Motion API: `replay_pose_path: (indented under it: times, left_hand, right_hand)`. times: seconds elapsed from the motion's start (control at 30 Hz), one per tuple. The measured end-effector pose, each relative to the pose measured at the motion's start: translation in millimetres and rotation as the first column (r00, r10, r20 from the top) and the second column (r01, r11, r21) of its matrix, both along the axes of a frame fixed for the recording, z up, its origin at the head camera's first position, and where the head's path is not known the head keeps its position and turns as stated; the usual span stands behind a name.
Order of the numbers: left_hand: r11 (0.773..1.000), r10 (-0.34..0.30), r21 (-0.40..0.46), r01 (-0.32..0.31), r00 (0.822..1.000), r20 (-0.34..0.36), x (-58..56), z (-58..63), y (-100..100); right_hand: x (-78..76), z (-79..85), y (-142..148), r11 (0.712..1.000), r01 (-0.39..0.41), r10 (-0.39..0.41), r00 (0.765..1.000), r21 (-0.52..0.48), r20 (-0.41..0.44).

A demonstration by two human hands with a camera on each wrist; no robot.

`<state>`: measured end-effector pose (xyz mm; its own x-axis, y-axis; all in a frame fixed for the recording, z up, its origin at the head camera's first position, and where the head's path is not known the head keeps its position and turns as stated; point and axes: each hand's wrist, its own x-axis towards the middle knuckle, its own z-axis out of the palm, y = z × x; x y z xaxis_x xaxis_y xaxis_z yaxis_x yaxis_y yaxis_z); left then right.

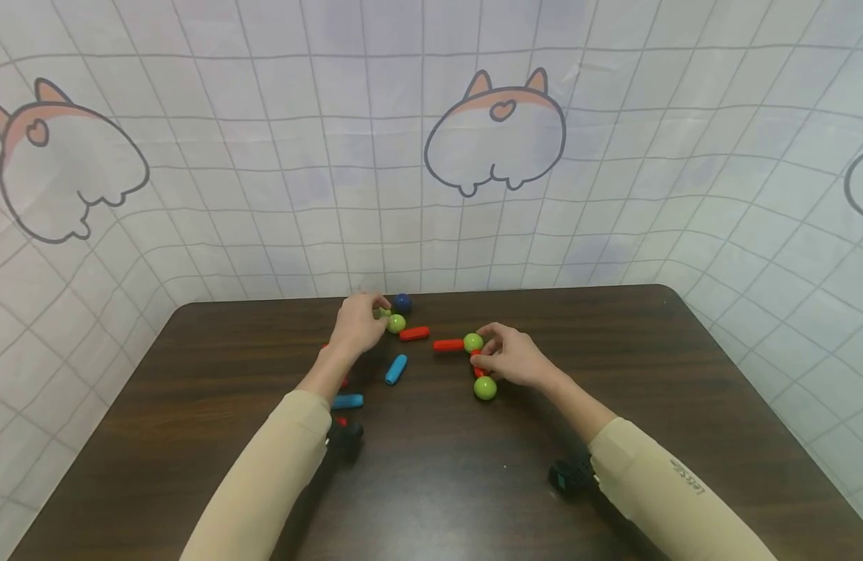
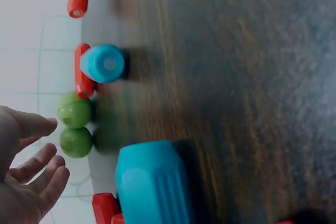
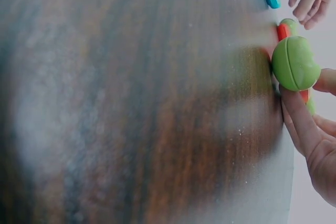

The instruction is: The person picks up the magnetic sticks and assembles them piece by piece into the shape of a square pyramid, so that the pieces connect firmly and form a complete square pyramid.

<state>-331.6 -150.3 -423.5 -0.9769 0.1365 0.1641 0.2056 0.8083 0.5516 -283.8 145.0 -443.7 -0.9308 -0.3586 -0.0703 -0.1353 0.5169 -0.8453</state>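
My right hand (image 1: 514,357) holds a short red rod (image 1: 479,372) between its fingers, partly covered by them. One green ball (image 1: 485,388) is at the rod's near end, another green ball (image 1: 473,343) at its far end. From the far ball a second red rod (image 1: 448,345) points left. In the right wrist view the near ball (image 3: 294,64) shows a groove. My left hand (image 1: 359,321) reaches to the back of the table, fingers parted and loosely bent, holding nothing. Beside it in the left wrist view are two green balls (image 2: 74,109), side by side.
A dark blue ball (image 1: 402,303) lies near the table's back edge. Between the hands are a loose red rod (image 1: 415,333) and a blue rod (image 1: 397,369). Another blue rod (image 1: 348,401) and red pieces lie partly behind the left forearm. A patterned cloth (image 1: 375,156) hangs behind the table.
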Motion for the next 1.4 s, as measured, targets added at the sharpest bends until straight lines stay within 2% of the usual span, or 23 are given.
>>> replay_pose_path:
  times: [0.13, 0.37, 0.5, 0.77, 1.07, 1.4]
  left_hand:
    - [1.000, -0.013, 0.001, 0.013, 1.000, -0.001, -6.2, -4.3, -5.2]
    - [0.995, -0.085, 0.050, 0.081, 0.994, 0.066, -12.0, -8.4, -13.8]
    - [0.993, -0.106, 0.063, 0.100, 0.991, 0.087, -12.7, -7.9, -15.2]
    - [0.994, -0.097, 0.049, 0.092, 0.990, 0.105, -14.2, -2.8, -13.6]
    - [0.995, -0.076, 0.072, 0.067, 0.988, 0.138, -16.5, -4.4, -19.6]
    - [0.994, -0.066, 0.090, 0.057, 0.992, 0.104, -12.7, -4.6, -22.6]
  right_hand:
    - [0.8, 0.4, -0.9, 1.000, 0.006, -0.006, 1.000, 0.003, 0.002]
    - [0.7, 0.3, -1.6, 1.000, 0.008, -0.008, 1.000, -0.003, 0.006]
    - [-0.2, -0.8, -0.9, 1.000, 0.004, -0.004, 1.000, -0.007, 0.009]
    - [0.0, -0.6, 0.1, 1.000, 0.006, -0.005, 1.000, -0.001, 0.008]
    - [-0.1, -0.5, -0.2, 1.000, 0.006, -0.006, 1.000, 0.001, 0.004]
    - [-0.3, -0.8, -0.5, 1.000, 0.011, -0.011, 1.000, 0.013, -0.001]
